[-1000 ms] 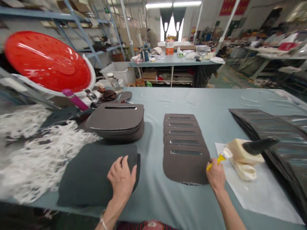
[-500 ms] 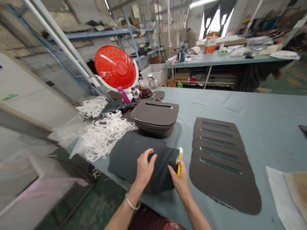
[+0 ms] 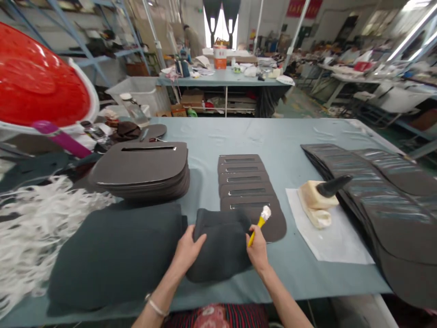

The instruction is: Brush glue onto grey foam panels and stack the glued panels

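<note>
My left hand (image 3: pixel 188 249) is closed on the left edge of a dark grey-green fabric piece (image 3: pixel 220 246). My right hand (image 3: pixel 258 249) grips the same piece's right edge and also holds a yellow-handled brush (image 3: pixel 261 224) with a white, smeared-looking tip pointing up. The held piece partly covers the front of a row of overlapping dark slotted panels (image 3: pixel 246 189). To the left lies a stack of the same dark fabric (image 3: pixel 116 255), close beside my left hand.
A pile of slotted panels (image 3: pixel 143 168) stands behind the fabric stack. White strips (image 3: pixel 44 228) heap at far left, near a red basket (image 3: pixel 41 77). At right, a cream block with a black handle-like part (image 3: pixel 317 196) rests on white paper (image 3: pixel 337 246), beside stacked dark panels (image 3: pixel 385 205).
The view has turned right. Both hands have moved right, off the fabric stack, carrying one piece to the front of the panel row. The brush stays in my right hand.
</note>
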{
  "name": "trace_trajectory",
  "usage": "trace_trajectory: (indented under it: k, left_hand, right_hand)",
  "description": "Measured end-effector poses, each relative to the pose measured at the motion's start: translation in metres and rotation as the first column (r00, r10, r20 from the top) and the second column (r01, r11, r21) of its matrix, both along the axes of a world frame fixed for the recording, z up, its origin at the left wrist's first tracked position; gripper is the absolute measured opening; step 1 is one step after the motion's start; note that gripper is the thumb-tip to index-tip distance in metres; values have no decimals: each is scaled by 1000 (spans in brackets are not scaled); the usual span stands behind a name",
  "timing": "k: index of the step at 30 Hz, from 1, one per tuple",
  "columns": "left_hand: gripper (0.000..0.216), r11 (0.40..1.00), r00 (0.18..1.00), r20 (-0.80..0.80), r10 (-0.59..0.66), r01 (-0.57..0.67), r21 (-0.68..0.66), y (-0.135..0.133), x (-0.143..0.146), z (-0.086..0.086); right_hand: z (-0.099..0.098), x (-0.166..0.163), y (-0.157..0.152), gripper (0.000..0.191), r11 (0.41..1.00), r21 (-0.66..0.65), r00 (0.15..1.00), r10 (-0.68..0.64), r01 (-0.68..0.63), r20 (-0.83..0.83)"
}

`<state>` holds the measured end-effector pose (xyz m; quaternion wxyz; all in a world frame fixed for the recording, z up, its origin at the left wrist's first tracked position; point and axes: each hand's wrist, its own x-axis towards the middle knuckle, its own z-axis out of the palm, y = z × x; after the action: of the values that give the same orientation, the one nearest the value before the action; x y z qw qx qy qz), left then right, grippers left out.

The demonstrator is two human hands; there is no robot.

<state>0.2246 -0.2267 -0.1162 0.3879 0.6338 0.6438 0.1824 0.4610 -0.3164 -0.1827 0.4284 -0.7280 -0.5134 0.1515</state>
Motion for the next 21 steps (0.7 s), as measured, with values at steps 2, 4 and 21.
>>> trace_trajectory:
  k: [2,4,21]
  left_hand:
    - [33,995,986,141,-87,92,-25,-7,40,-25]
    - [31,990,974,192,-123,134,-47,-13,72,-50]
    - [36,951,997,-58,-60,74,301,-29,108,-66]
  right_hand:
    - [-12,41,-19,16,996,-38,991,-73,77,109]
    - [-20,79,-36,17,984,-89,967,-130,152,219]
    - [-9,152,-43,28,930,-95,671,-183,356,719]
